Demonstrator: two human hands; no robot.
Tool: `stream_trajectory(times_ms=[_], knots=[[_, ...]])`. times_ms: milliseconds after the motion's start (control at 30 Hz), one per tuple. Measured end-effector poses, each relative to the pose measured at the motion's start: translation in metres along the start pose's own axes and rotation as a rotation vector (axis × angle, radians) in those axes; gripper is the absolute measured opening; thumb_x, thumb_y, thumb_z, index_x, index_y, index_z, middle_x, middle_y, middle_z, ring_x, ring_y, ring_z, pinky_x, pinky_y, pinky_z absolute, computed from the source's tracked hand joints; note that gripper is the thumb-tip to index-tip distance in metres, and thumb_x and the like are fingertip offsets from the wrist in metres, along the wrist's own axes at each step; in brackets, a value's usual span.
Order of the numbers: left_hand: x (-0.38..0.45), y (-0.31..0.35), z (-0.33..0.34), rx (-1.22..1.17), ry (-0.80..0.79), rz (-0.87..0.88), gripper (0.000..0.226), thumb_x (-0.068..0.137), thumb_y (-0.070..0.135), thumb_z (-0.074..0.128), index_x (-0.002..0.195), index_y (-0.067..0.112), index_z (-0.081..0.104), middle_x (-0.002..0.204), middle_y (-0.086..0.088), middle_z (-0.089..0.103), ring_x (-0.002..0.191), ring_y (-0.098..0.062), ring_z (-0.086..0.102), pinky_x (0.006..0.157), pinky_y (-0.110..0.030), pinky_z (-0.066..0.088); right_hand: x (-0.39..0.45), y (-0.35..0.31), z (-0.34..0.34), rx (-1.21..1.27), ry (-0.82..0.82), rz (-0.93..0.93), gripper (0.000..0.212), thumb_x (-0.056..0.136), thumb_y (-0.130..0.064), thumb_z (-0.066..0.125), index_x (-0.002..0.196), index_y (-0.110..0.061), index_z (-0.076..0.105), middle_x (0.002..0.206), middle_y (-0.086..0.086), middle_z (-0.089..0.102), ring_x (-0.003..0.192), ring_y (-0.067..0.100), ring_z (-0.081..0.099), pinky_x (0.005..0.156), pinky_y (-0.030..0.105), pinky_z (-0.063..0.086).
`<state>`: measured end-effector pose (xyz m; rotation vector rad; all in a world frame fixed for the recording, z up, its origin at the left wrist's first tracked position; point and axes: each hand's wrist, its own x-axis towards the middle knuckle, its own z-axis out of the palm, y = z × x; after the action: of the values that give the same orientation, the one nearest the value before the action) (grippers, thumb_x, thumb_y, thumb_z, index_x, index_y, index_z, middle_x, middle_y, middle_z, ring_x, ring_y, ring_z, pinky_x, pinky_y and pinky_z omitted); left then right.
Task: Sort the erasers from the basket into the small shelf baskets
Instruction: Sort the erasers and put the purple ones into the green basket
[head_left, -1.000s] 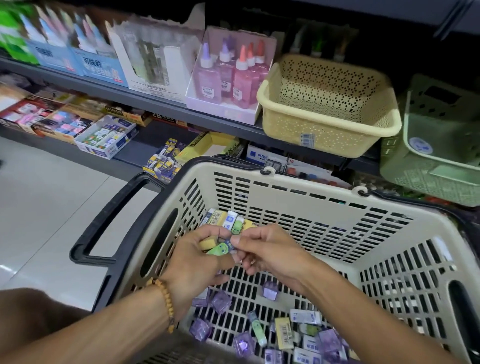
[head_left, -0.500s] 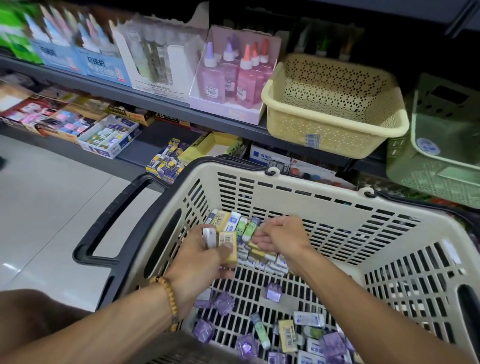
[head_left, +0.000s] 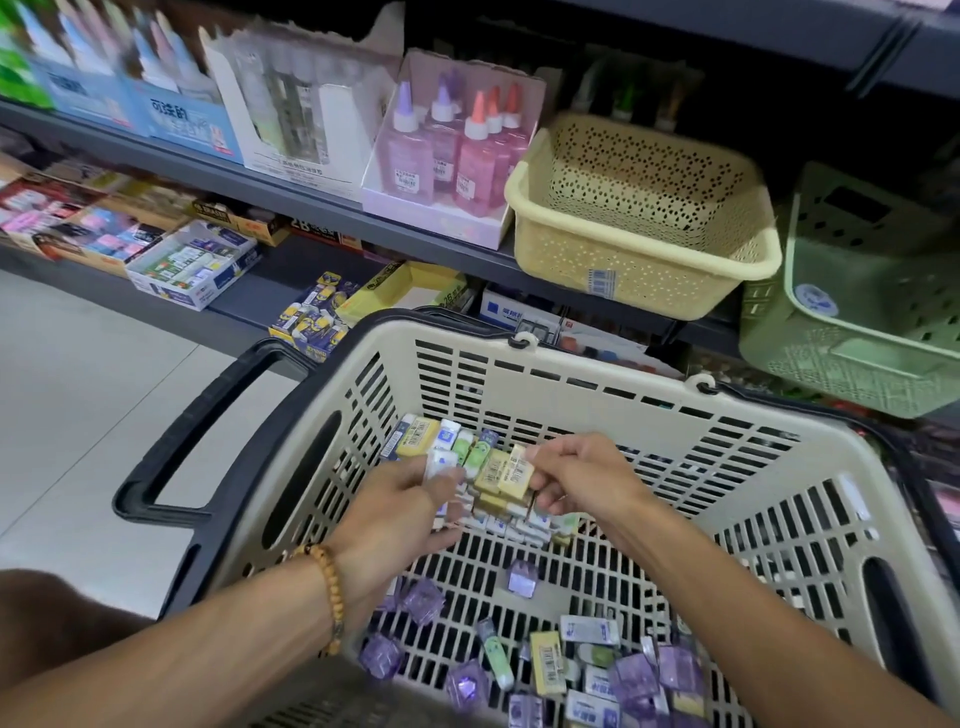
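A large beige shopping basket (head_left: 597, 384) with black handles holds many small erasers. Yellow, white and green ones are piled at its far left side (head_left: 441, 441); purple and other ones (head_left: 597, 660) lie scattered near me. My left hand (head_left: 410, 509) grips a few white erasers over the pile. My right hand (head_left: 576, 478) pinches a yellow eraser with a barcode (head_left: 517, 470) just beside it. On the shelf above stand a yellow perforated small basket (head_left: 644, 260) and a green one (head_left: 852, 353); no eraser shows inside either.
Pink and purple glue bottles in a box (head_left: 452, 150) stand left of the yellow basket. Boxed stationery (head_left: 192, 265) fills the lower shelf. The basket's black handle (head_left: 208, 421) juts out left over a pale tiled floor (head_left: 78, 395).
My right hand has picked a yellow eraser from the pile and lifted it slightly. My left hand keeps holding erasers and has shifted a little toward the pile.
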<state>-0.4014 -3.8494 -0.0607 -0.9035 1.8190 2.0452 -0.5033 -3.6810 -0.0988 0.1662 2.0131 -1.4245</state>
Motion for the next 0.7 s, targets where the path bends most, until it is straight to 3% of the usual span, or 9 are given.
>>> stream_trajectory(times_ms=[100,167,233,333,400,533,633,700], knots=[[0.001,-0.002,-0.002,0.122,-0.029,0.045,0.016,0.093,0.025,0.058,0.096,0.015,0.072,0.112,-0.004,0.059,0.099,-0.019,0.061,0.067,-0.023,0.058,0.009,0.004,0.009,0.025,0.076,0.03,0.01,0.096,-0.006,0.059,0.096,-0.001,0.068,0.079,0.014,0.071,0.057,0.015,0.067,0.053,0.024,0.056],[0.003,-0.003,-0.002,0.162,-0.035,0.045,0.011,0.089,0.019,0.065,0.085,0.014,0.073,0.094,-0.007,0.059,0.082,-0.017,0.06,0.064,-0.023,0.057,0.008,0.003,0.015,-0.009,0.092,0.005,0.012,0.098,-0.011,0.057,0.096,-0.006,0.068,0.086,0.013,0.072,0.062,0.015,0.067,0.055,0.023,0.056],[0.004,-0.002,-0.001,0.182,-0.038,0.047,0.006,0.083,0.009,0.071,0.08,0.014,0.073,0.084,-0.005,0.063,0.077,-0.015,0.064,0.064,-0.024,0.058,0.0,0.003,0.016,-0.059,0.071,-0.067,0.017,0.099,-0.021,0.056,0.096,-0.013,0.07,0.088,0.009,0.07,0.062,0.013,0.064,0.056,0.024,0.054],[0.004,-0.004,0.0,0.242,-0.087,0.034,0.012,0.076,0.002,0.075,0.086,0.01,0.075,0.087,-0.007,0.072,0.083,-0.017,0.071,0.069,-0.026,0.06,-0.024,0.0,0.015,-0.041,-0.178,-0.133,0.02,0.095,-0.031,0.062,0.097,-0.015,0.073,0.082,0.003,0.07,0.062,0.013,0.063,0.056,0.023,0.052],[0.003,-0.006,0.002,0.29,-0.161,0.03,0.014,0.076,0.003,0.076,0.089,0.009,0.075,0.088,-0.006,0.074,0.083,-0.015,0.072,0.07,-0.025,0.059,-0.038,0.002,0.014,-0.086,-0.288,-0.13,0.016,0.092,-0.022,0.068,0.104,-0.012,0.07,0.079,0.004,0.071,0.063,0.013,0.064,0.057,0.024,0.053],[0.003,-0.02,0.014,0.608,-0.36,0.163,0.022,0.076,0.017,0.079,0.095,0.022,0.071,0.09,-0.001,0.07,0.083,-0.013,0.07,0.074,-0.026,0.058,-0.059,0.01,-0.015,-0.159,-0.192,-0.103,0.009,0.091,-0.013,0.067,0.099,-0.009,0.067,0.078,0.006,0.07,0.065,0.013,0.064,0.059,0.024,0.054],[0.015,-0.039,0.031,0.9,-0.549,0.307,0.046,0.076,0.022,0.08,0.117,0.03,0.059,0.103,0.006,0.06,0.093,-0.006,0.063,0.081,-0.023,0.056,-0.075,0.021,-0.057,-0.171,-0.059,-0.089,0.004,0.093,-0.015,0.065,0.09,-0.013,0.067,0.077,0.003,0.07,0.065,0.009,0.065,0.061,0.023,0.056],[0.024,-0.058,0.051,1.124,-0.674,0.407,0.061,0.078,0.029,0.078,0.132,0.028,0.049,0.116,0.007,0.056,0.104,-0.006,0.056,0.094,-0.027,0.051,-0.08,0.028,-0.078,-0.168,0.025,-0.089,0.005,0.093,-0.016,0.065,0.088,-0.016,0.065,0.076,0.001,0.07,0.062,0.006,0.065,0.057,0.021,0.053]])
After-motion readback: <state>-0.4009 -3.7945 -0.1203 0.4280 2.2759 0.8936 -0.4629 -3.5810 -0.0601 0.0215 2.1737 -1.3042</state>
